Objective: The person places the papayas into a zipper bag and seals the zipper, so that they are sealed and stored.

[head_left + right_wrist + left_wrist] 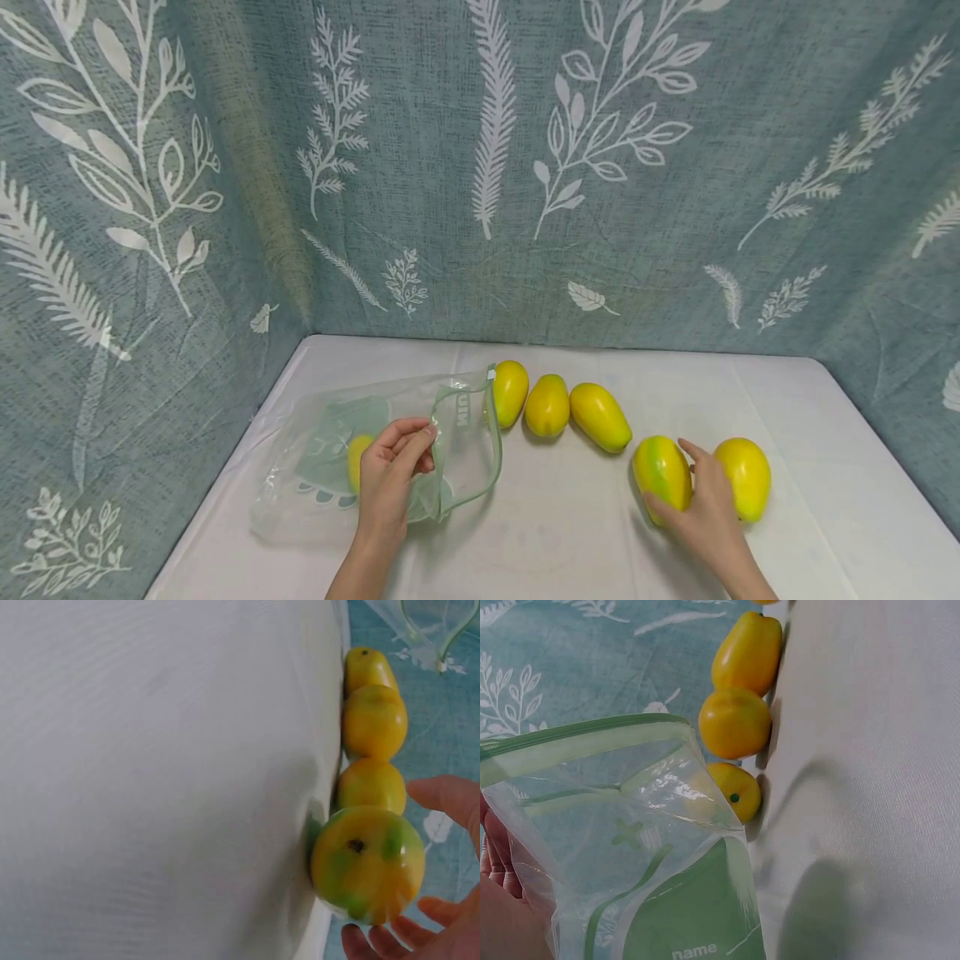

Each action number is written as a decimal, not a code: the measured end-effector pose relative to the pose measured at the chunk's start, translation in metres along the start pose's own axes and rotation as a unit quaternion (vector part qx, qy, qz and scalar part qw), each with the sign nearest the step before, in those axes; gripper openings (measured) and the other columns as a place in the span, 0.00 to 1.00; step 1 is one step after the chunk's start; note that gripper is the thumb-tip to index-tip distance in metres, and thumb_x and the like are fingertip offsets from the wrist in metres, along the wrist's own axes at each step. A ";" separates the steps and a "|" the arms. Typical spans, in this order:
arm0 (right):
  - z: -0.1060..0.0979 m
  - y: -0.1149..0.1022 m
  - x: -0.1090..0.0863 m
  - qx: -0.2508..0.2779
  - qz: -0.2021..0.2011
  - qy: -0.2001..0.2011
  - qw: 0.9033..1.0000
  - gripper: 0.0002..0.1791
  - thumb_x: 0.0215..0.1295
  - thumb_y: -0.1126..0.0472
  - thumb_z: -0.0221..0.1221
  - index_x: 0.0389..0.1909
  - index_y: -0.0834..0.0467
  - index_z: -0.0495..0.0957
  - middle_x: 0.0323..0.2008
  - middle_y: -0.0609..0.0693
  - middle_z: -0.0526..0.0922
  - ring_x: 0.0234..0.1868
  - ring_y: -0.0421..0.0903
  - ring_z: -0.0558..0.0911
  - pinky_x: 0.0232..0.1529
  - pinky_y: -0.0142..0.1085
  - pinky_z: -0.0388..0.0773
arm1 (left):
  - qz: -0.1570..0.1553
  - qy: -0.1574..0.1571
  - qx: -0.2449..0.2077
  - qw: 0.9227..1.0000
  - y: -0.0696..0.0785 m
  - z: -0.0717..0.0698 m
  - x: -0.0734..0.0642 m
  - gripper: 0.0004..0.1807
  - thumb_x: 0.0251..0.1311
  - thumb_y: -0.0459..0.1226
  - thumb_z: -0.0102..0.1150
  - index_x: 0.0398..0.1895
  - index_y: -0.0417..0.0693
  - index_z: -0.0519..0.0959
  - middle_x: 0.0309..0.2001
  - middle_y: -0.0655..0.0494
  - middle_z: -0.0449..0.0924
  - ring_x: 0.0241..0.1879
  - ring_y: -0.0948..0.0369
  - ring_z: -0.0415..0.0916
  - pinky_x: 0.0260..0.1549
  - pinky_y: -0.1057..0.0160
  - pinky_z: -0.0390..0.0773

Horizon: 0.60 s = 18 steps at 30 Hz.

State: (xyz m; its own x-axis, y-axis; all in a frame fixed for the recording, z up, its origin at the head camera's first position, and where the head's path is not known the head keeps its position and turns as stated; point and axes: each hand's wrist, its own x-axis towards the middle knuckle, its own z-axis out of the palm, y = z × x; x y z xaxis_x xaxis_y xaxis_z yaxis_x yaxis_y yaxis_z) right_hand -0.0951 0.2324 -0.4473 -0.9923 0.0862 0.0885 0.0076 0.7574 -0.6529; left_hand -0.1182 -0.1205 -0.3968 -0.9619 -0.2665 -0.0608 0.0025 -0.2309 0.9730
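My left hand (390,475) pinches the rim of a clear zip bag (468,450) with green edging, its mouth spread toward the right. Inside the bag, a yellow mango (359,463) shows partly behind that hand. In the left wrist view, the bag (682,900) hides much of the hand. On the right, my right hand (705,508) is spread around a yellow mango with a green streak (660,471), thumb on the near side and fingers beyond. The right wrist view has the thumb apart from this mango (367,862) and the fingertips close beside it.
Behind the bag's mouth stands one yellow mango (512,392), with a second mango (547,407) and a third mango (600,415) in a row to its right. Another mango (744,479) lies just right of my right hand. A leaf-patterned curtain (525,208) borders the white table (555,533).
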 end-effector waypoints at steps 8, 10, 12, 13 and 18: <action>0.005 0.006 0.001 -0.009 0.010 -0.031 0.999 0.54 0.53 0.55 0.71 0.70 0.71 0.46 0.63 0.73 0.56 0.60 0.67 0.61 0.58 0.64 0.62 | 0.000 -0.001 -0.002 1.000 0.000 0.000 0.000 0.03 0.60 0.29 0.61 0.36 0.37 0.79 0.21 0.57 0.78 0.18 0.64 0.71 0.24 0.69 0.76; 0.005 0.008 0.000 -0.009 0.010 -0.035 0.999 0.54 0.53 0.56 0.71 0.70 0.72 0.46 0.63 0.73 0.55 0.60 0.67 0.61 0.58 0.64 0.62 | -0.001 0.000 -0.002 1.000 0.000 0.000 0.000 0.03 0.60 0.29 0.61 0.36 0.37 0.79 0.21 0.57 0.78 0.18 0.64 0.71 0.24 0.69 0.76; 0.006 0.009 0.000 -0.009 0.011 -0.039 0.999 0.55 0.53 0.56 0.71 0.70 0.72 0.45 0.63 0.74 0.55 0.60 0.67 0.61 0.58 0.64 0.62 | -0.002 0.000 -0.002 1.000 0.000 0.000 -0.001 0.03 0.60 0.29 0.61 0.36 0.37 0.79 0.21 0.57 0.78 0.18 0.65 0.70 0.24 0.70 0.76; 0.006 0.010 0.000 -0.009 0.012 -0.042 0.999 0.55 0.53 0.56 0.71 0.70 0.72 0.44 0.63 0.74 0.54 0.60 0.67 0.61 0.58 0.64 0.62 | -0.002 0.000 -0.002 1.000 0.000 0.000 -0.001 0.03 0.60 0.29 0.61 0.36 0.37 0.79 0.21 0.57 0.78 0.18 0.65 0.70 0.24 0.70 0.76; 0.007 0.011 0.000 -0.003 0.016 -0.045 0.999 0.55 0.55 0.57 0.70 0.70 0.73 0.43 0.63 0.74 0.54 0.61 0.68 0.60 0.59 0.64 0.60 | 0.000 0.001 0.000 1.000 0.000 0.000 -0.001 0.03 0.60 0.29 0.61 0.36 0.38 0.79 0.21 0.58 0.77 0.18 0.65 0.70 0.25 0.69 0.76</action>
State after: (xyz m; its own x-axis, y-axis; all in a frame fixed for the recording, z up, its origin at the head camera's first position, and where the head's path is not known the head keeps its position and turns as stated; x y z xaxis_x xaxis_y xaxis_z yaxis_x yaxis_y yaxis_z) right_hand -0.0957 0.2364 -0.4600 -0.9986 0.0526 -0.0002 0.0401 0.7593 -0.6495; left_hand -0.1178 -0.1200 -0.3970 -0.9613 -0.2687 -0.0612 0.0026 -0.2310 0.9730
